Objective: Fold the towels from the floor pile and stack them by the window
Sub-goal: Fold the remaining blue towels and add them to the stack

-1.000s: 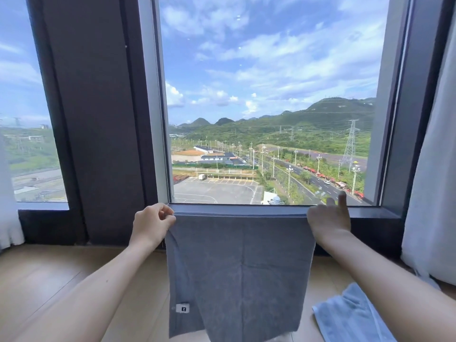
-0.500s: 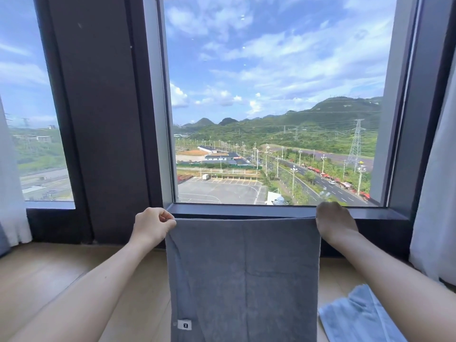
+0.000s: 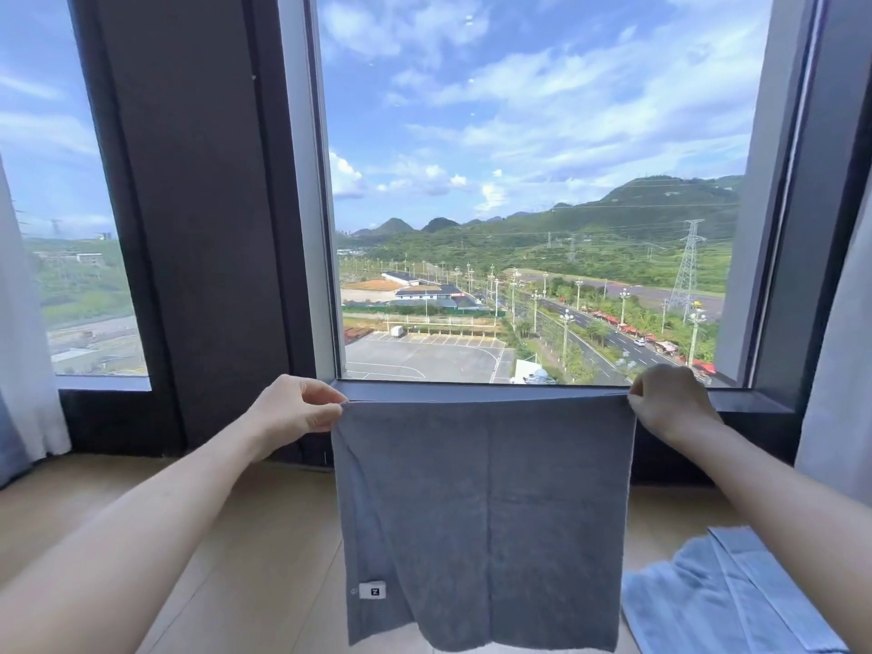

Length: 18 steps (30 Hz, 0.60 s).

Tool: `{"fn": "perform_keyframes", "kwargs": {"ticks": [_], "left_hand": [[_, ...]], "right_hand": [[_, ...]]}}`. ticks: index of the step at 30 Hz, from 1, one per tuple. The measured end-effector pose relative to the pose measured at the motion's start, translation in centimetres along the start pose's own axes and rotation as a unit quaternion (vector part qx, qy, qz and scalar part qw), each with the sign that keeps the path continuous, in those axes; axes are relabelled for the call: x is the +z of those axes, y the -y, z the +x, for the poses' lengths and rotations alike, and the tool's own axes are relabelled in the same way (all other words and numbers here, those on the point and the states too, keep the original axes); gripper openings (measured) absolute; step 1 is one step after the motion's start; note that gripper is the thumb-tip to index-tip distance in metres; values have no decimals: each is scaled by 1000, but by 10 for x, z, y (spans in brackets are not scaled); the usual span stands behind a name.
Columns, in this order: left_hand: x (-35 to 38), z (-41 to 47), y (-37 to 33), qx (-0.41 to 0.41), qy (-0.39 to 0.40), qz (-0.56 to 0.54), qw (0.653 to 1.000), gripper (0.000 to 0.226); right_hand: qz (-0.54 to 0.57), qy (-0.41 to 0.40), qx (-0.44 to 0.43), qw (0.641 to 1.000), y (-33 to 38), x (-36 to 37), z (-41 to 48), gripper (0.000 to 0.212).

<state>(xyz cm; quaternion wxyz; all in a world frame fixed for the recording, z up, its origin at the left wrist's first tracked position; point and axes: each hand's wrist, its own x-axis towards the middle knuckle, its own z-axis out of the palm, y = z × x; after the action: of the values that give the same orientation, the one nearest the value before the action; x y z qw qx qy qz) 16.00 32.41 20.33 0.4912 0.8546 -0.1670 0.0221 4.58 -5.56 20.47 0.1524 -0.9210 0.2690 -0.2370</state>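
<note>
Daylight fills a tall window (image 3: 519, 181) whose dark sill (image 3: 472, 389) sits low above a wooden floor (image 3: 264, 535). Far left of the sill hangs a white curtain (image 3: 23, 370), then a dark pillar (image 3: 198, 228). At the sill's left end the left hand (image 3: 295, 410) pinches one top corner of a grey towel (image 3: 486, 512). The towel hangs flat in front of the sill, a white label (image 3: 372, 590) near its lower left corner. At the sill's right end the right hand (image 3: 670, 403) grips the other corner, fingers curled. Below that end a light blue towel (image 3: 717, 597) lies rumpled on the floor.
</note>
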Motion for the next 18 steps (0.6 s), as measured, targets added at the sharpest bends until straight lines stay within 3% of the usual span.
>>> {"fn": "perform_keyframes", "kwargs": {"ticks": [10, 14, 18], "left_hand": [[11, -4, 3, 0, -124, 89, 988, 8], [10, -5, 2, -8, -128, 113, 985, 7], [7, -3, -3, 16, -181, 120, 976, 4]], "right_hand": [[-6, 15, -17, 1000, 11, 10, -5, 32], [-6, 19, -23, 1000, 16, 13, -7, 31], [39, -37, -57, 997, 15, 9, -9, 26]]}}
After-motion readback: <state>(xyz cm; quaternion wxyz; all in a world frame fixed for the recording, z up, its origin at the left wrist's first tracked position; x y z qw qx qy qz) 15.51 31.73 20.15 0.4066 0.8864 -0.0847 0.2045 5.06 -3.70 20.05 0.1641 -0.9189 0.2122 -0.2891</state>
